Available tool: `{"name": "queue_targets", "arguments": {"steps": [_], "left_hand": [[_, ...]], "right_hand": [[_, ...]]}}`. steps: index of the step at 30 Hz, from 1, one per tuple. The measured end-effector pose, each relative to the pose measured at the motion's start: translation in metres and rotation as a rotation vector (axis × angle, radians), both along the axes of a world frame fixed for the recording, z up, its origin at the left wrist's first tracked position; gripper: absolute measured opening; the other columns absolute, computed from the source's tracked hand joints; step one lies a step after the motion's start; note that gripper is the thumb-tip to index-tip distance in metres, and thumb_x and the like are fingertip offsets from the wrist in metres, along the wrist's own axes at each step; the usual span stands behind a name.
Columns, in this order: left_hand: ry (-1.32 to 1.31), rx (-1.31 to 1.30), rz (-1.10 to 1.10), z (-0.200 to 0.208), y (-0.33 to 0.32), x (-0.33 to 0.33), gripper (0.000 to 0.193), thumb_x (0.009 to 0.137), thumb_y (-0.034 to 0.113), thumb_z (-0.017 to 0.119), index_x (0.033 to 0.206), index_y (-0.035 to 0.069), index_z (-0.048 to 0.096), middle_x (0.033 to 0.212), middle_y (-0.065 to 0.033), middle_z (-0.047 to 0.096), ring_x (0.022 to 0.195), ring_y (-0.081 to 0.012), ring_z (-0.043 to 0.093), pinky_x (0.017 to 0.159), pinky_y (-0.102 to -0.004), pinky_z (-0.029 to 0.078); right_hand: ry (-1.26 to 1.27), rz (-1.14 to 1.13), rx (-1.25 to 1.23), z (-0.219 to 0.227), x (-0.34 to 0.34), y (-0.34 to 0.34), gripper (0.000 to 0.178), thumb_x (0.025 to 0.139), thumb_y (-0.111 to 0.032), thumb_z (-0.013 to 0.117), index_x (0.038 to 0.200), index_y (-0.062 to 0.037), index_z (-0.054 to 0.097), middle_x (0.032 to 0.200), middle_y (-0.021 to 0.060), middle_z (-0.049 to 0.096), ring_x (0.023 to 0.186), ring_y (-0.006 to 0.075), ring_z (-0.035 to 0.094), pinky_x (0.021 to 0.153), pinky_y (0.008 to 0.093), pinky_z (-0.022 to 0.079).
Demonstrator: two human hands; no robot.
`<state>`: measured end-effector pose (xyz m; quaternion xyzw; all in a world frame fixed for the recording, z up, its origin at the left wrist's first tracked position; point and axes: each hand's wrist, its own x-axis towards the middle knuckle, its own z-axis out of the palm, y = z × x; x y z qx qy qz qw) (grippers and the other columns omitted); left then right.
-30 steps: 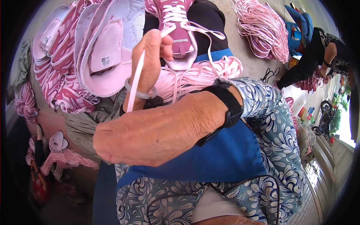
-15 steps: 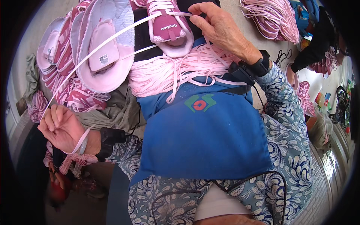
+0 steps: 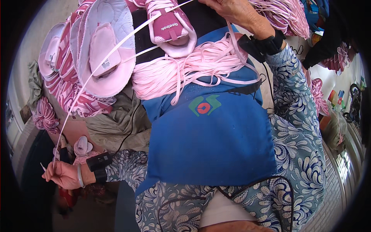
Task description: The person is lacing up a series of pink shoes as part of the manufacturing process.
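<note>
A dark pink sneaker (image 3: 169, 29) lies at the top middle, its heel toward me. From its tongue a pale pink shoelace (image 3: 101, 66) runs taut down to the lower left, where my left hand (image 3: 66, 174) grips it in closed fingers, its tip sticking out. My right hand (image 3: 237, 14) is at the upper edge, right of the shoe; lace stretches to its fingertips, which the frame partly cuts off. Below the shoe a thick bundle of pink laces (image 3: 162, 79) rests across my blue apron (image 3: 210, 147), some strands looping toward my right wrist.
More pink sneakers (image 3: 63, 65) are stacked at the left, two pale soles-like pieces (image 3: 123, 73) facing up beside them. A second lace bundle (image 3: 284, 17) hangs at the upper right. Grey cloth (image 3: 119, 123) lies left of the apron. A co-worker's dark sleeve (image 3: 322, 46) shows at right.
My left hand has moved downward, drawing the lace longer and tight. My right hand has risen toward the top edge, pulling lace away from the shoe's tongue.
</note>
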<state>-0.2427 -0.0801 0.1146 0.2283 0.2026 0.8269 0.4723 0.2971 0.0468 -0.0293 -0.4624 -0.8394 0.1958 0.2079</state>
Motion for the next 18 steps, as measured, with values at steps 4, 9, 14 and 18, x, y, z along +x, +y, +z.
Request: {"name": "queue_targets", "arguments": {"steps": [4, 9, 14, 18], "left_hand": [[0.374, -0.021, -0.078, -0.011, 0.018, 0.062, 0.034, 0.089, -0.003, 0.042, 0.121, -0.011, 0.037, 0.077, -0.0036, 0.053, 0.052, -0.0049, 0.041, 0.055, -0.0208, 0.036], [0.743, -0.431, -0.419, -0.046, 0.031, 0.155, 0.03, 0.094, 0.004, 0.038, 0.121, -0.008, 0.042, 0.093, -0.0083, 0.059, 0.05, -0.0033, 0.039, 0.047, -0.0149, 0.032], [0.697, -0.666, -0.72, -0.118, 0.066, 0.245, 0.026, 0.095, 0.016, 0.047, 0.105, -0.006, 0.057, 0.075, 0.0015, 0.049, 0.056, -0.0013, 0.038, 0.051, -0.0147, 0.03], [0.743, -0.746, -0.747, -0.139, 0.07, 0.254, 0.027, 0.094, 0.022, 0.051, 0.1, -0.003, 0.06, 0.07, 0.0055, 0.045, 0.056, -0.0007, 0.034, 0.05, -0.015, 0.026]], "right_hand": [[0.17, -0.279, -0.329, -0.002, 0.004, 0.013, 0.019, 0.086, -0.017, 0.055, 0.082, 0.0007, 0.06, 0.061, 0.0103, 0.056, 0.054, 0.0192, 0.055, 0.052, 0.03, 0.044], [1.101, -0.271, -0.936, -0.002, -0.006, 0.025, 0.014, 0.086, -0.014, 0.058, 0.08, -0.0012, 0.061, 0.059, -0.0015, 0.052, 0.045, 0.0074, 0.047, 0.041, 0.0193, 0.035], [1.472, -0.013, -0.943, 0.071, -0.036, 0.015, 0.02, 0.09, -0.013, 0.052, 0.102, 0.0024, 0.059, 0.059, -0.005, 0.045, 0.05, 0.0049, 0.04, 0.052, 0.0198, 0.036], [1.672, 0.129, -0.818, 0.105, -0.056, -0.002, 0.029, 0.097, -0.016, 0.04, 0.112, 0.0038, 0.055, 0.055, -0.0065, 0.038, 0.048, 0.0053, 0.037, 0.051, 0.0203, 0.034]]}}
